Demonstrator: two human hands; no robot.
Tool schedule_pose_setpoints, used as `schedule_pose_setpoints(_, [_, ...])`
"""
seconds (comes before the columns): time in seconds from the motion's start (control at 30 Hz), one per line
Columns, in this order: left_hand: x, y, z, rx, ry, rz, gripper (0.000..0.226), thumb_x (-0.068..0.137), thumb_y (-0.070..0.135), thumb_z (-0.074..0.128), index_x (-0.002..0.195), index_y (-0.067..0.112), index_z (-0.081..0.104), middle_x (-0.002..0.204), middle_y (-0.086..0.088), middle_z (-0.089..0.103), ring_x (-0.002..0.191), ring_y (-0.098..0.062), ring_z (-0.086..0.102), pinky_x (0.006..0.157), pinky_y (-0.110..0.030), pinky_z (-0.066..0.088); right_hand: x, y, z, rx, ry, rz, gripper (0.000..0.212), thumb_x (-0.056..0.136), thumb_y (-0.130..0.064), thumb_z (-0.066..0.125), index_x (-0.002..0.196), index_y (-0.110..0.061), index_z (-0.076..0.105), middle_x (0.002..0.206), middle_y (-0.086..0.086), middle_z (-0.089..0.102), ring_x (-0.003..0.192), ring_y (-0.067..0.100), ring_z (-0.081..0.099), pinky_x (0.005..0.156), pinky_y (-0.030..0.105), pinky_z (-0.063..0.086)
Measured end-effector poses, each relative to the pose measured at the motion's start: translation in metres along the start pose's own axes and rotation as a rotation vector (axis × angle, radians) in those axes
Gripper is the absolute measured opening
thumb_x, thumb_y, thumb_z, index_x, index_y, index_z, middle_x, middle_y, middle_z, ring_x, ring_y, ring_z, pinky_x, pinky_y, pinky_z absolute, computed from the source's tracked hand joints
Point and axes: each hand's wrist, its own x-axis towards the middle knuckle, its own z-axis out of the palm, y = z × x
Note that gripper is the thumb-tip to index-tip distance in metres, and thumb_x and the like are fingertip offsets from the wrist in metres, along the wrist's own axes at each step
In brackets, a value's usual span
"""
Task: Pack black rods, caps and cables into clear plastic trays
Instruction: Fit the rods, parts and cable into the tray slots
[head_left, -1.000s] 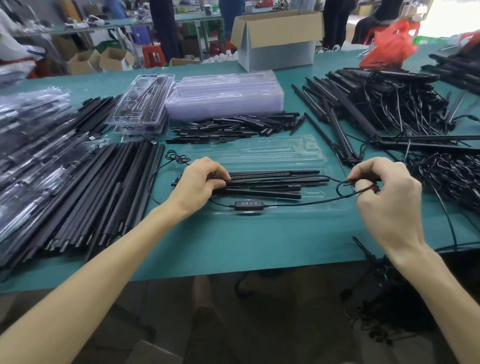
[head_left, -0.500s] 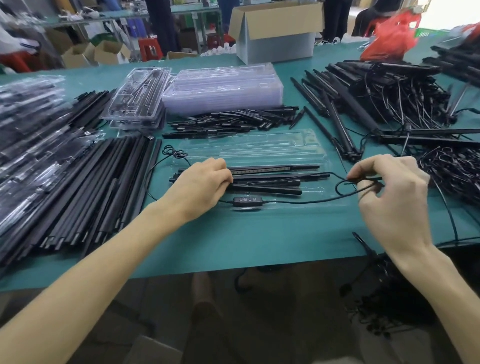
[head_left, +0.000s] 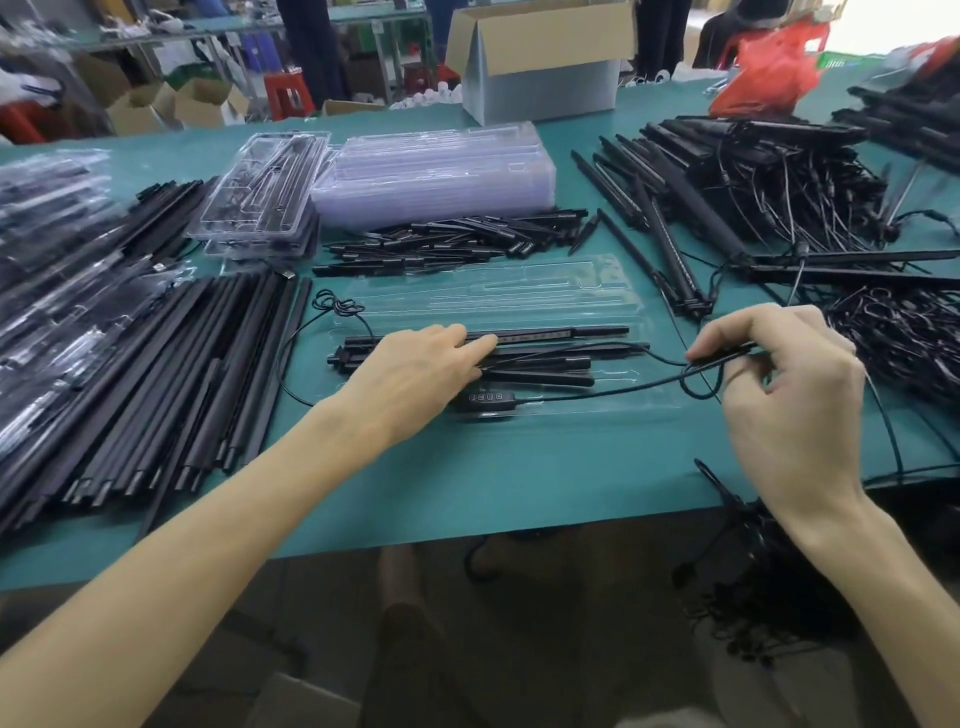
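Reaching in from the near edge of the green table (head_left: 545, 483), both bare forearms stretch toward a clear plastic tray (head_left: 644, 317) lying open near the table's middle. The left hand (head_left: 415, 374) lies palm down, fingers (head_left: 467, 345) loosely extended and flat over the left ends of the black rods (head_left: 550, 358) already seated in the tray; it presses rather than grips. The right hand (head_left: 779, 384) hovers just past the tray's right end, wrist bent, thumb and forefinger pinched on a thin black cable (head_left: 597, 392), the other fingers curled under it. That cable forms a small loop at the pinch and runs left along the tray's near side to an inline controller (head_left: 485, 399) with small buttons. Long black rods in a heap (head_left: 171, 374) fill the table's left edge, a stack of empty trays (head_left: 436, 171) sits toward the far edge, short black caps (head_left: 452, 241) lie just in front of it, and tangled cables (head_left: 904, 332) crowd the right edge.
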Motion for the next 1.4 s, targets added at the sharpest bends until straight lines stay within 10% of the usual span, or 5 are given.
schedule_pose_setpoints(0.2, [0.019,-0.005,0.0,-0.033,-0.111,-0.08,0.05,0.108,0.045,0.03,0.147,0.016,0.04,0.112,-0.002,0.063,0.105,-0.029,0.062,0.083,-0.039,0.042,-0.002,0.004,-0.003,0.004,-0.003,0.036,0.049,0.078,0.02,0.044,0.08,-0.023,0.065,0.082,-0.004,0.063,0.09,0.022,0.055,0.088,0.062,0.044])
schedule_pose_setpoints(0.4, [0.027,-0.003,0.009,-0.028,-0.114,-0.093,0.04,0.108,0.046,0.03,0.107,0.015,0.054,0.09,0.001,0.045,0.088,-0.03,0.057,0.068,-0.034,0.029,-0.006,0.005,-0.011,-0.053,-0.003,-0.022,0.043,0.077,0.021,0.045,0.081,-0.015,0.068,0.085,-0.024,0.057,0.091,0.012,0.05,0.091,0.06,0.043])
schedule_pose_setpoints(0.83, [0.011,-0.005,0.019,-0.068,-0.059,-0.096,0.055,0.105,0.046,0.02,0.141,0.015,0.047,0.112,-0.005,0.043,0.099,-0.025,0.043,0.084,-0.038,0.04,-0.012,0.009,-0.014,-0.076,-0.041,-0.013,0.045,0.076,0.021,0.046,0.08,-0.018,0.066,0.085,-0.023,0.062,0.092,0.015,0.054,0.094,0.059,0.043])
schedule_pose_setpoints(1.4, [0.01,-0.009,0.032,-0.527,-0.054,-0.232,0.04,0.105,0.046,0.038,0.144,0.045,0.049,0.125,0.01,0.038,0.108,-0.01,0.024,0.098,-0.03,0.015,-0.005,0.009,-0.016,-0.094,-0.132,0.044,0.043,0.08,0.019,0.045,0.079,-0.017,0.07,0.084,-0.019,0.064,0.087,0.007,0.056,0.093,0.044,0.047])
